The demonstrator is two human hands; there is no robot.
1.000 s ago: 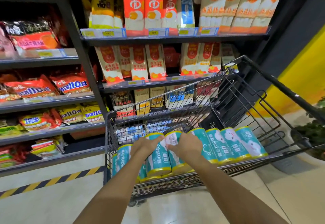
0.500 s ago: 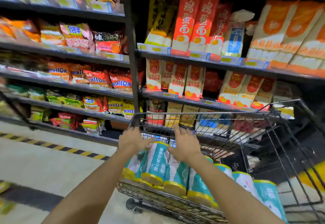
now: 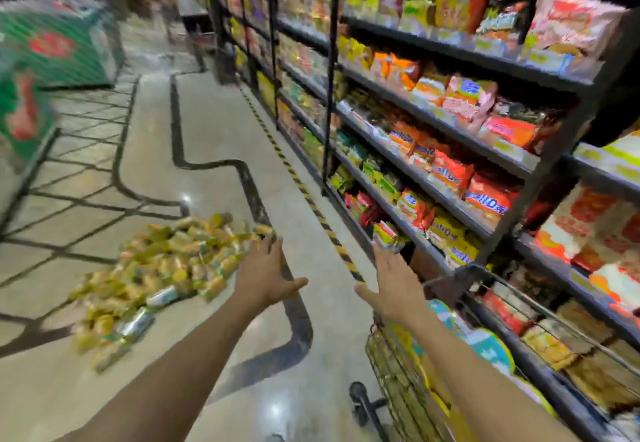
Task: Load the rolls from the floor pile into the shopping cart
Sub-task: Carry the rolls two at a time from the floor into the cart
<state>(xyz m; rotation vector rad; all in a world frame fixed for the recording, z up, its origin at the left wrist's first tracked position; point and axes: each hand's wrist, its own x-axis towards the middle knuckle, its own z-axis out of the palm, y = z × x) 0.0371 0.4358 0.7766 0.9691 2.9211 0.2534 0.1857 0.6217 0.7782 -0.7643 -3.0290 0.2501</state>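
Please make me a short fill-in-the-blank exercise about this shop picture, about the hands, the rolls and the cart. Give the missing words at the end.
1. The left hand and the right hand are open and hold ____.
2. The pile of rolls lies on the ____, to the person's left.
3. The cart stands on the person's ____ side, beside the shelves.
4. The striped tape along the shelves is yellow and ____.

Missing words: nothing; floor; right; black.
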